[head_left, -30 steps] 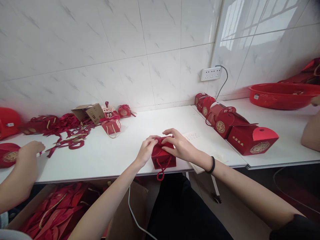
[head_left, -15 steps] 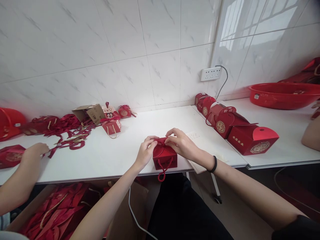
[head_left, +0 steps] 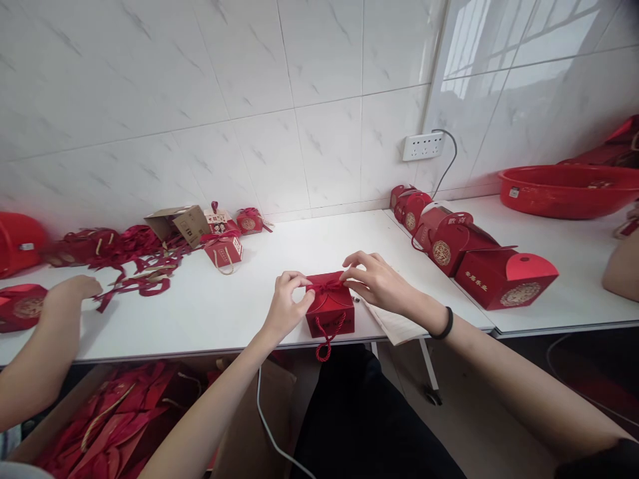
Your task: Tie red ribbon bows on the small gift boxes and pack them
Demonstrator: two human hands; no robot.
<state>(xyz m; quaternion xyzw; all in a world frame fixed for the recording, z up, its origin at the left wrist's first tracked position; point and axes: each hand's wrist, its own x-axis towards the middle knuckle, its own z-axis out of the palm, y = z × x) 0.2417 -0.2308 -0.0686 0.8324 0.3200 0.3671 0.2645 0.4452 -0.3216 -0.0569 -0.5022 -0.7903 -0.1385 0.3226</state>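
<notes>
A small red gift box (head_left: 330,322) stands on the white table's front edge, a red rope handle (head_left: 326,339) hanging down its near side. Across its top runs a red ribbon (head_left: 327,287) with a knot or bow at the middle. My left hand (head_left: 287,303) pinches the ribbon at the box's left top edge. On the other side, my right hand (head_left: 372,283) pinches the ribbon's right part between thumb and fingers. Just right of the box lies a notepad (head_left: 392,320), partly under my right forearm.
A row of red gift boxes (head_left: 504,283) stands at right, before a red basin (head_left: 569,193). Loose ribbons (head_left: 144,283) and a cardboard box (head_left: 182,223) lie at left, where another person's hand (head_left: 72,299) reaches in. Below is an open carton of red boxes (head_left: 110,419).
My hands have moved apart from the middle of the ribbon, the right one going right. The ribbon's knot now shows between them. The other person's hand at left has shifted slightly.
</notes>
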